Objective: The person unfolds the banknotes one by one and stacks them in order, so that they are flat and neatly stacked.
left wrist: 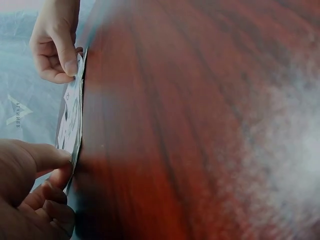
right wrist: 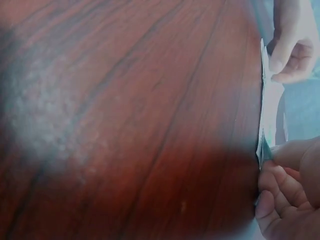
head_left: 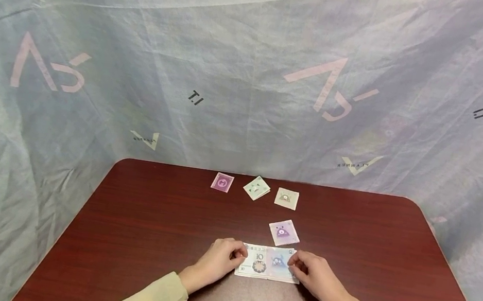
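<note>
A thin stack of play banknotes [head_left: 265,269], marked 10 and printed with a blue cartoon creature, lies flat near the front of the table. My left hand [head_left: 216,260] pinches its left end between thumb and fingers. At the right end, my right hand [head_left: 320,278] does the same. In the left wrist view the stack [left wrist: 75,112] is seen edge-on, with layered edges. The right wrist view shows a corner of the banknotes [right wrist: 266,147] slightly lifted and split from the others at the right thumb. Just behind the stack lies a folded purple note [head_left: 284,233].
Along the back of the dark red wooden table [head_left: 157,211] lie a folded magenta note [head_left: 222,182], a folded green note [head_left: 256,188] and a folded beige note [head_left: 287,198]. A grey printed cloth [head_left: 253,69] hangs behind the table and at its sides.
</note>
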`<state>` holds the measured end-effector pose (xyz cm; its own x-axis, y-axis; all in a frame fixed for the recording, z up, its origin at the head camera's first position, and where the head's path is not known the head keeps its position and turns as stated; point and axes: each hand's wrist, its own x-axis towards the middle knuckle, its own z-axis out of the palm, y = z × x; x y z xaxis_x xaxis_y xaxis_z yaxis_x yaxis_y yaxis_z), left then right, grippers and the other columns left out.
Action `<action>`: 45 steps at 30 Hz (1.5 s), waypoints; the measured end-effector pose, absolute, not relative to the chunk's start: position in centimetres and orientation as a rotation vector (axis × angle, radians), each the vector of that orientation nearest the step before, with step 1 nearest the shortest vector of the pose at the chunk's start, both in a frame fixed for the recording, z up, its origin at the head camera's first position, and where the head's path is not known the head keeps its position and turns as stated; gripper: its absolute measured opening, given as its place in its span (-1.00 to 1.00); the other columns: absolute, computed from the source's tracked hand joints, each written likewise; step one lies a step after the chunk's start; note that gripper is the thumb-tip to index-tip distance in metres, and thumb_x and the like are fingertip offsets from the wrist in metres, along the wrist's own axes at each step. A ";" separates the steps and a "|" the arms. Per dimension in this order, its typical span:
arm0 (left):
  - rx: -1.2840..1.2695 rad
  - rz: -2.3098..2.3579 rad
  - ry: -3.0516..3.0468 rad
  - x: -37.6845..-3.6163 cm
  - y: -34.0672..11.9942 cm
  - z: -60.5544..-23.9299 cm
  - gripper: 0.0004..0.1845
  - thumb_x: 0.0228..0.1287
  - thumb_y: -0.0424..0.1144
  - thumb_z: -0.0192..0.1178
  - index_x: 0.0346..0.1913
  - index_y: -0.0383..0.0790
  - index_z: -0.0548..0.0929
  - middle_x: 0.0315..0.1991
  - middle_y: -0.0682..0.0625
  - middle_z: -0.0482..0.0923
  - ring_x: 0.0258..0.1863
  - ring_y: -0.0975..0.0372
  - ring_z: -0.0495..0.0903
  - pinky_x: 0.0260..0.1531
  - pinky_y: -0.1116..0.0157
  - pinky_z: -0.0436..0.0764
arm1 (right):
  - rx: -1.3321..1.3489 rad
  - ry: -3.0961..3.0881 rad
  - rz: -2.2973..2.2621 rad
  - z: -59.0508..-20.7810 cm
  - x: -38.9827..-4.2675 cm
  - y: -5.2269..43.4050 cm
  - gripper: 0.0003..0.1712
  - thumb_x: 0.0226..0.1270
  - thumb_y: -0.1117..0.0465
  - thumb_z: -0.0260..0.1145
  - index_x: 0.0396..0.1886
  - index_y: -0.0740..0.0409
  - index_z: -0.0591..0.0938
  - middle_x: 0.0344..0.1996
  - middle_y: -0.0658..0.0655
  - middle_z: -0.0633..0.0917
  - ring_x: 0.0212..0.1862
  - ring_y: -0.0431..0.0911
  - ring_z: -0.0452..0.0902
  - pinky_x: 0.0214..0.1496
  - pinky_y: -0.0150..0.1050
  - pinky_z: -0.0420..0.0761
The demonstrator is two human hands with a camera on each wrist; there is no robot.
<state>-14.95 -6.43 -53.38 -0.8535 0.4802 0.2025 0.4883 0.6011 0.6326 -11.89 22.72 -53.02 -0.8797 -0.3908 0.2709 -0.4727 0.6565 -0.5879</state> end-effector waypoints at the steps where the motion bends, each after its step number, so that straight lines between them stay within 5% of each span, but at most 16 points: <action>1: -0.847 -1.097 -2.808 -14.9 -6.4 -53.3 -0.84 0.23 -0.47 0.35 -0.36 -0.11 0.71 -0.47 0.15 0.50 -0.45 0.42 0.42 -0.40 0.47 0.44 | 0.730 -2.748 1.019 -53.0 -11.9 22.7 -0.78 0.23 0.47 0.44 -0.33 0.07 0.67 -0.48 -0.20 0.60 -0.40 -0.42 0.44 -0.38 -0.37 0.54; 11: -0.842 -0.914 -2.861 -14.3 -6.2 -52.6 -0.86 0.23 -0.43 0.38 -0.36 -0.10 0.70 -0.51 0.18 0.40 -0.48 0.39 0.36 -0.46 0.42 0.38 | 0.851 -2.709 0.955 -52.6 -12.0 22.3 -0.76 0.20 0.49 0.45 -0.26 0.10 0.66 -0.53 -0.22 0.52 -0.44 -0.41 0.37 -0.42 -0.38 0.46; 20: -0.831 -0.782 -2.903 -13.2 -6.7 -52.5 -0.86 0.21 -0.28 0.47 -0.29 0.02 0.70 -0.17 0.08 0.49 -0.26 0.25 0.45 -0.44 0.31 0.45 | 0.796 -2.797 0.960 -52.5 -11.3 22.5 -0.62 0.19 0.40 0.53 -0.04 0.25 0.58 -0.57 -0.22 0.47 -0.51 -0.42 0.31 -0.47 -0.39 0.40; 29: -0.907 -0.697 -2.898 -13.8 -6.7 -52.0 -0.86 0.23 -0.21 0.51 -0.25 0.02 0.71 -0.07 0.09 0.54 -0.12 0.19 0.50 -0.22 0.22 0.49 | 0.787 -2.775 0.952 -52.3 -11.7 22.9 -0.51 0.20 0.39 0.53 0.10 0.23 0.56 -0.58 -0.24 0.48 -0.51 -0.42 0.34 -0.47 -0.37 0.42; 37: -0.924 -0.669 -2.859 -13.9 -6.7 -51.8 -0.85 0.20 -0.21 0.52 -0.25 -0.01 0.72 -0.10 0.09 0.56 -0.17 0.19 0.50 -0.28 0.26 0.45 | 0.862 -2.800 0.985 -52.1 -12.1 23.0 -0.71 0.24 0.42 0.47 -0.06 0.16 0.68 -0.58 -0.27 0.44 -0.50 -0.43 0.30 -0.45 -0.38 0.40; 45: -0.879 -0.681 -2.903 -14.1 -6.5 -52.2 -0.78 0.15 -0.09 0.56 -0.22 0.00 0.73 -0.06 0.10 0.56 -0.13 0.19 0.51 -0.22 0.24 0.51 | 0.893 -2.799 1.011 -51.8 -12.4 23.6 -0.68 0.21 0.40 0.50 -0.04 0.16 0.69 -0.58 -0.25 0.46 -0.50 -0.44 0.32 -0.44 -0.38 0.42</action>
<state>-14.09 -6.47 -52.16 -0.8397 0.5205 0.1547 0.5351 0.7443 0.3996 -12.44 23.55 -51.80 -0.8342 -0.5065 0.2180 -0.5289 0.6233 -0.5759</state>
